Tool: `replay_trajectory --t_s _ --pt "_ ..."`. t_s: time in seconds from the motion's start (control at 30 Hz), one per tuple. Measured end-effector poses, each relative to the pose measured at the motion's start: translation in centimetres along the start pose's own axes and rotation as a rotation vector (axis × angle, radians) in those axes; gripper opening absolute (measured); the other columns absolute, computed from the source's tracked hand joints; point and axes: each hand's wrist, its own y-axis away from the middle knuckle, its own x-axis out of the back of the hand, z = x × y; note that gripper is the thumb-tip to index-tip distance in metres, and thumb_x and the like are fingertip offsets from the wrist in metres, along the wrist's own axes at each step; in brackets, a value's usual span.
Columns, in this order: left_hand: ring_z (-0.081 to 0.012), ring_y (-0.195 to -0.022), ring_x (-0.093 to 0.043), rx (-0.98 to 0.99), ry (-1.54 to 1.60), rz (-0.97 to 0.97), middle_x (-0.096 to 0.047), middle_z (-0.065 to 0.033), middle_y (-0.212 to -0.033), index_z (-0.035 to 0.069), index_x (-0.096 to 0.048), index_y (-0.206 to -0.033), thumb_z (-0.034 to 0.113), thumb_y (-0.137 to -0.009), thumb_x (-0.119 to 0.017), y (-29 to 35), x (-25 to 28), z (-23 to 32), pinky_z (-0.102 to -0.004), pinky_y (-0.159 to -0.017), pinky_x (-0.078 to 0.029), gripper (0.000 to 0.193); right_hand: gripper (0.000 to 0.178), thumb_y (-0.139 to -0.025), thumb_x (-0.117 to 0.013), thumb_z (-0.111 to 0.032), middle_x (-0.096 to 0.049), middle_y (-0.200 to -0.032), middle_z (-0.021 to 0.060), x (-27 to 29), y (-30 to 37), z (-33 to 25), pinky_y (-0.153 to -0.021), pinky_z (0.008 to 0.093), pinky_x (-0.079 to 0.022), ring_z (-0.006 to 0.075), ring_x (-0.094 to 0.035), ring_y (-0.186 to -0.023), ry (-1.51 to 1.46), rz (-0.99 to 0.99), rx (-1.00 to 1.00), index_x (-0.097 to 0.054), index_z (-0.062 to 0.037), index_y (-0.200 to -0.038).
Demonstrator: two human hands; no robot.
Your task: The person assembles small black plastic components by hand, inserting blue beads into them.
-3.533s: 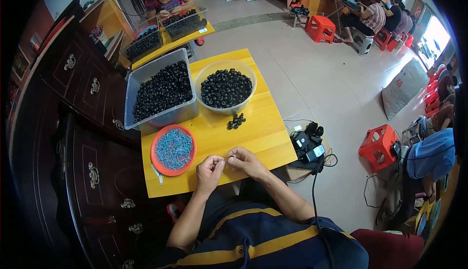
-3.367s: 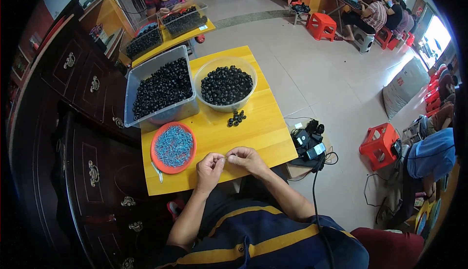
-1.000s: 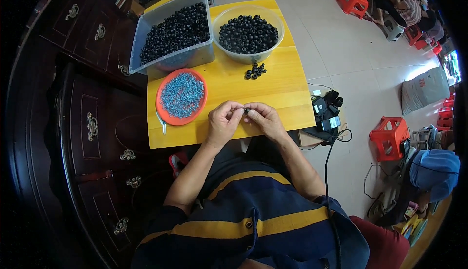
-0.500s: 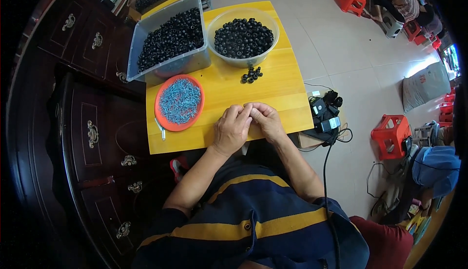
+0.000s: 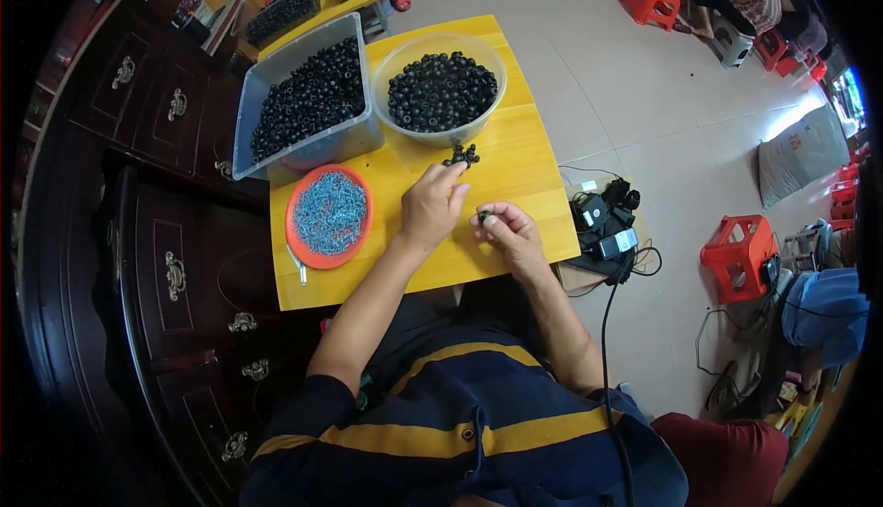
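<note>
My right hand (image 5: 513, 239) pinches a small round black part (image 5: 483, 216) between thumb and fingertips, just above the table. Farther forward, my left hand (image 5: 430, 202) reaches to a little pile of black knob-like parts (image 5: 462, 155). Its index finger is stretched to the pile's near edge and the thumb stands apart; whether it touches a part I cannot tell. Behind the pile stands a round clear tub (image 5: 440, 93) full of similar black parts. An orange-red plate (image 5: 370, 216) to the left holds many small bluish, screw-like pieces (image 5: 329, 213).
A large clear rectangular bin (image 5: 308, 93) of black parts stands at the yellow table's (image 5: 405, 263) back left. A small white-silver item (image 5: 298, 266) lies by the plate. Dark drawers (image 5: 175, 268) rise at left. Black adapters and cables (image 5: 607, 227) sit right of the table.
My hands were together near the table's front; now they are apart. The left has moved forward to the pile, while the right stays back and shows a black part in its fingers.
</note>
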Motion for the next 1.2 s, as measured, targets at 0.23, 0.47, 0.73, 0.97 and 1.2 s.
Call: replay_trajectory --t_s 0.23,0.47,0.73,0.97,1.2 --pt "-0.0327 -0.081 -0.067 -0.065 -0.258 -0.111 -0.065 -0.0111 -0.092 0.009 -0.068 -0.111 0.019 -0.086 -0.069 -3.6 -3.0 -1.7 -0.0454 -0.069 -0.054 0.027 0.024 -0.1 -0.06 -0.014 -0.068 -0.099 0.0051 0.9 -0.2 0.9 -0.083 0.0268 -0.051 0.0117 -0.062 -0.088 -0.03 0.007 0.018 -0.064 -0.0002 -0.119" --pt "-0.0334 -0.081 -0.066 -0.075 -0.374 -0.181 -0.064 -0.0103 -0.091 0.01 -0.07 -0.1 0.023 -0.088 -0.066 -4.5 -4.3 -2.5 -0.0461 -0.069 -0.054 0.018 0.025 -0.101 -0.059 -0.014 -0.067 -0.101 0.0048 1.2 -0.3 0.9 -0.083 0.024 -0.051 0.0111 -0.063 -0.09 -0.036 -0.037 0.046 -0.063 -0.0008 -0.122" --pt "-0.0291 -0.072 -0.067 -0.065 0.048 -0.046 -0.064 -0.0109 -0.087 0.005 -0.064 -0.091 0.004 -0.082 -0.067 -2.2 -2.2 -0.7 -0.0396 -0.064 -0.054 0.01 0.027 -0.101 -0.061 -0.019 -0.068 -0.103 0.0056 1.0 -0.1 0.6 -0.086 0.0267 -0.05 0.0123 -0.062 -0.092 -0.115 -0.027 0.016 -0.063 -0.0014 -0.121" --pt "-0.0089 -0.075 -0.068 0.322 0.707 -0.043 -0.069 -0.0059 -0.094 -0.003 -0.063 -0.098 -0.004 -0.088 -0.064 5.2 0.3 -0.9 -0.0233 -0.064 -0.054 0.01 0.021 -0.101 -0.059 -0.015 -0.069 -0.103 0.0046 0.3 -0.1 0.7 -0.08 0.0235 -0.052 0.0116 -0.065 -0.086 -0.08 0.021 -0.007 -0.063 -0.004 -0.119" --pt "-0.0037 -0.068 -0.061 0.401 0.819 0.065 -0.066 -0.0029 -0.093 -0.003 -0.063 -0.102 -0.003 -0.091 -0.062 8.7 2.3 -1.0 -0.0197 -0.062 -0.052 0.01 0.024 -0.101 -0.059 -0.016 -0.07 -0.1 0.0038 -3.1 1.2 2.2 -0.075 0.0214 -0.052 0.0096 -0.063 -0.081 -0.051 0.038 -0.105 -0.065 -0.004 -0.122"
